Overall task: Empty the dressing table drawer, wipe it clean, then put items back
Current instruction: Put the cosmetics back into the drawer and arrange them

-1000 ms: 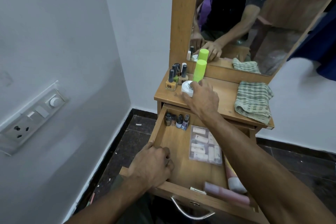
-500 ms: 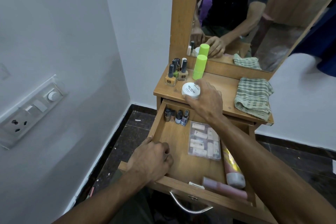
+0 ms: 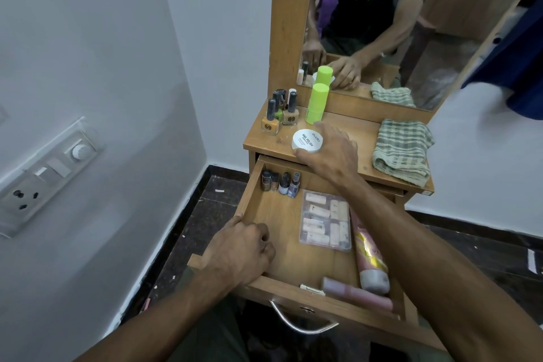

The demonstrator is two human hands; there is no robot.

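On wooden tabletop point(image 3: 346, 129), right hand point(image 3: 332, 153) grips round white jar point(image 3: 307, 140).

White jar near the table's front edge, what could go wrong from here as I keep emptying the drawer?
The white jar sits near the tabletop's front edge, so your right hand might knock it into the open drawer. The upright nail polish bottles and green tube close behind could topple if bumped.

White walls point(image 3: 102, 38), dark tiled floor point(image 3: 484, 247)
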